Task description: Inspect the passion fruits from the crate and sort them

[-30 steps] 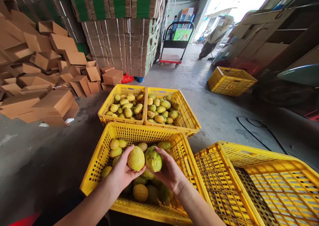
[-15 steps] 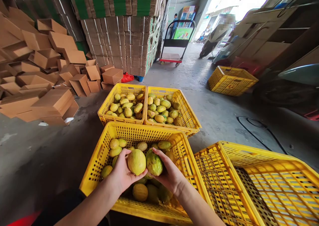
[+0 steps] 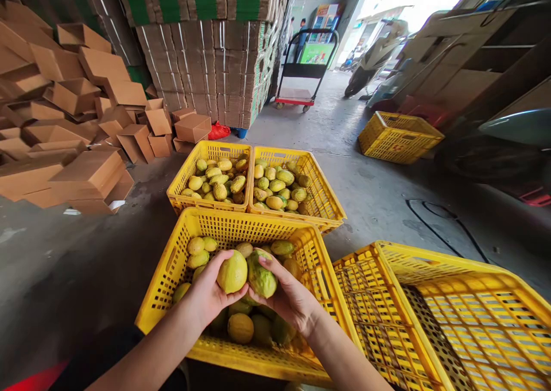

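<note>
Hold, both hands: a light cradle seemed best, with fingers spread beneath and the thumb only steadying, since hard pressure could have bruised the skin. Keeping both fruits low over the crate (image 3: 241,220) would have shortened any drop, and slow wrist turns would have shown more of each surface.

Left hand (image 3: 209,296): partly open, curved around the yellow fruit (image 3: 232,272), fingers below, thumb along its upper left side. Right hand (image 3: 297,306): likewise part-closed on the green fruit (image 3: 262,277), its thumb over the upper right (the bumpier skin probably gave more purchase).

Position: each fruit sat at the inner side of its hand, the two side by side; whether they touched could not be told. Both were above the loose fruit (image 3: 240,328) in the crate. Two filled crates (image 3: 325,194) stood just beyond; a side crate (image 3: 408,302) stood to the right.
</note>
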A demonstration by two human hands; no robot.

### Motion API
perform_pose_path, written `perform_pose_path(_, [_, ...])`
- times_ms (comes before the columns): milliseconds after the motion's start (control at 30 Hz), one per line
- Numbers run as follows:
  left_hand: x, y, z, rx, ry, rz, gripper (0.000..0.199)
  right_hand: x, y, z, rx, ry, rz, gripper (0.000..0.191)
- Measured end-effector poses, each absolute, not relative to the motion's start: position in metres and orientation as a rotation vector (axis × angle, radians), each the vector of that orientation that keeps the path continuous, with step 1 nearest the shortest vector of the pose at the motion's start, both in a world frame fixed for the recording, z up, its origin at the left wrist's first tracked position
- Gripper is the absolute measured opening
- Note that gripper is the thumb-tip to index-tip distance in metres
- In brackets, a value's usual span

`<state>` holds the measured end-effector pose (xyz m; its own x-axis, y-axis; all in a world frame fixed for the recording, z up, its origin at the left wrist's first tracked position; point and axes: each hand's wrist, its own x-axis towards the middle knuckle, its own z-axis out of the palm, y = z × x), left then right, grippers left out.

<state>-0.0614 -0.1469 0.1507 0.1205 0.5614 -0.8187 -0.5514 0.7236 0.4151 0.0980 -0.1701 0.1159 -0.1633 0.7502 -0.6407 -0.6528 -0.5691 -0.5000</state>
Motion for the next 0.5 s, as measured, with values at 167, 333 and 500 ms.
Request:
perform_pose_path(167, [-0.061,-0.151,0.148,-0.002,1.119,0.775,0.007,0.096,-0.169,0.116,-1.2,-0.065,1.837,0.048])
perform_pose_path(333, [-0.061,-0.148,0.151,-0.025,1.182,0.814,0.013,0.101,-0.167,0.12,-1.059,0.026,1.892,0.023])
perform_pose_path(500, [-0.066,-0.141,0.169,0.084,1.208,0.91,0.013,0.108,-0.166,0.118,-0.788,-0.169,1.9,0.034])
